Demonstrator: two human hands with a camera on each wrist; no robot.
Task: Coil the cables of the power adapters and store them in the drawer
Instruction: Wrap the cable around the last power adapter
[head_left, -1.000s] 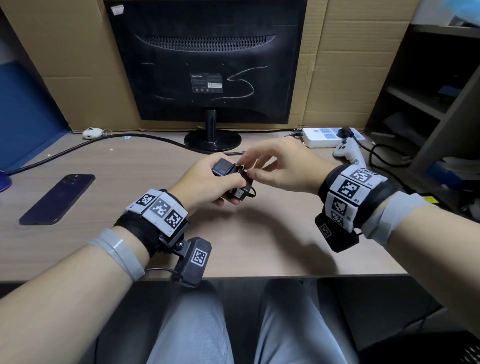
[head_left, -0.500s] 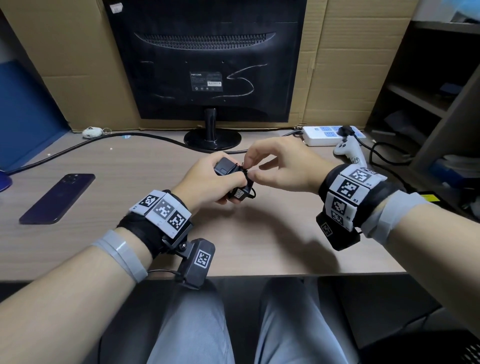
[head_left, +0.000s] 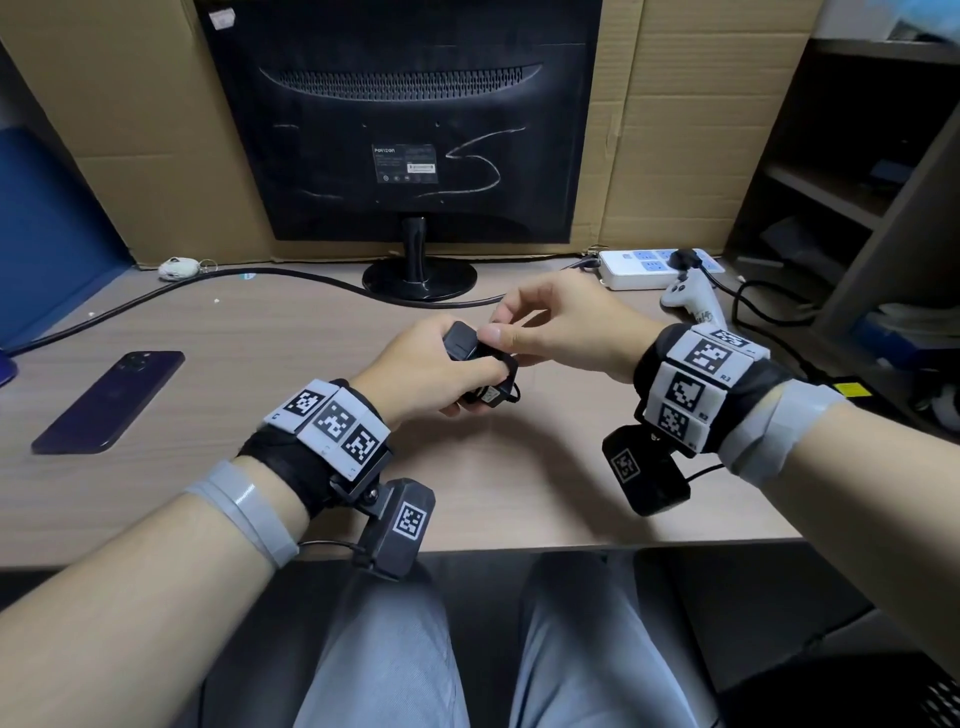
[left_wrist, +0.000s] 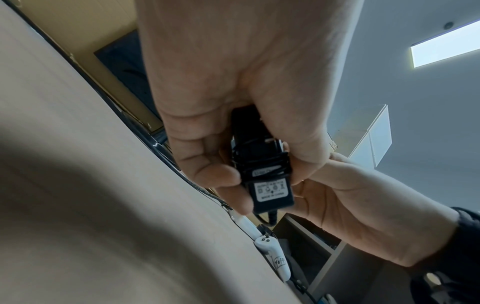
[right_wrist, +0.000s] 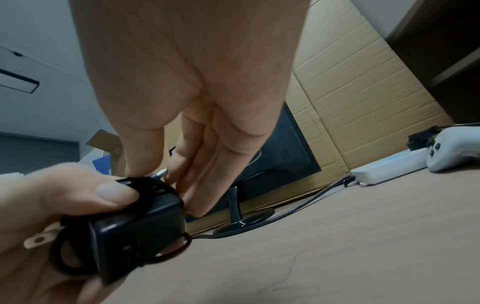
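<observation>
**Both hands finish wrapping a cable round a small black adapter, held above the desk**

The left hand (head_left: 431, 371) grips the adapter (left_wrist: 270, 185) with fingers curled under it and the thumb pressed on top, holding it clear of the desk (head_left: 519, 478) near the front middle. The right hand (head_left: 561, 325) meets it from the other side, thumb and forefinger pinching the free end of the cable (right_wrist: 145, 183), where a small metal plug tip (right_wrist: 161, 172) pokes out between the fingertips. The remaining right fingers hang straight and loose.

The adapter is a small, hard plastic block, and looks light enough for one hand. Its casing seems smooth and a little slippery, so a grip across its flat sides is safest. Two metal prongs (right_wrist: 39, 238) stick out at one end and are best kept clear of the palm. The cable is thin and soft, already wound in several turns round the body; it looks springy and likely to unwind if let go, so the last turn needs a thumb on it or the end tucked under.

Farther out, a phone (head_left: 111, 400) lies to the left. A monitor (head_left: 410, 119) stands at the back, a power strip (head_left: 657, 267) and a white controller (head_left: 693, 301) to the right. No drawer is in view.
</observation>
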